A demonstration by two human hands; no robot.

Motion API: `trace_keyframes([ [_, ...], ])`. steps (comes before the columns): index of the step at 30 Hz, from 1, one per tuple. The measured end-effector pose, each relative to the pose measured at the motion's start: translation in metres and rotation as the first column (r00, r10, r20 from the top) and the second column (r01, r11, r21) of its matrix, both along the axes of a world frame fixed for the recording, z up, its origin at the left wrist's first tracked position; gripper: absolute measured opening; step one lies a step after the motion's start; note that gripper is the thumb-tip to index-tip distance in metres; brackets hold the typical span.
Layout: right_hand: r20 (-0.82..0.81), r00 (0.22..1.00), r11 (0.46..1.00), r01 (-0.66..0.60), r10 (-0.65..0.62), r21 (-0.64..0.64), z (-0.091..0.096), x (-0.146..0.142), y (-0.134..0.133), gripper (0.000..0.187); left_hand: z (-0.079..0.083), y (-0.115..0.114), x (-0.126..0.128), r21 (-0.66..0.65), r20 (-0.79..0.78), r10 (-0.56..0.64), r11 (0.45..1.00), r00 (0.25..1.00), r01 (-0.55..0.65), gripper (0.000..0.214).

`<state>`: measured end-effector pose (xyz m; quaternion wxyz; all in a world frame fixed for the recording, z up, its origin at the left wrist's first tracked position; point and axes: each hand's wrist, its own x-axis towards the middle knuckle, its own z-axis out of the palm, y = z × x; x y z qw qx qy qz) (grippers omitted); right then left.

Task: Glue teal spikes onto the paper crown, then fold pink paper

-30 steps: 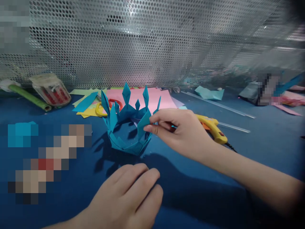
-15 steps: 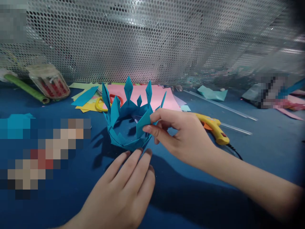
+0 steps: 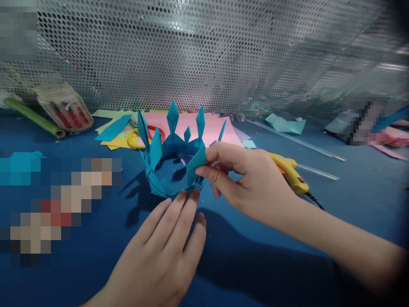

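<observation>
Blue paper crown sits upright on the blue tabletop, abt mid-view, in front of the pink paper. R hand has one of its points pinched btwn thumb & index. L hand is loose & unclenched, palm down, fingertips on the crown's near edge afaict. Yellow glue gun is partly hidden behind the R hand, scissors r behind the crown, left side.

the left hand shows its back at lower center, fingers extended; the right hand pinches near center, its forearm slanting lower right.
</observation>
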<state>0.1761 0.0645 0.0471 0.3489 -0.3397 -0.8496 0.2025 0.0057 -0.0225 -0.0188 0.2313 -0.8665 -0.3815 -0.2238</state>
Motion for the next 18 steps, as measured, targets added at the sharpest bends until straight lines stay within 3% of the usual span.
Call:
trace_keyframes([
  [18, 0.013, 1.000, 0.998, -0.022, 0.022, -0.052, 0.0028, 0.0037, -0.0013, 0.019, 0.0024, 0.0004, 0.0025, -0.054, 0.013, 0.051, 0.997, 0.999, -0.051, 0.034],
])
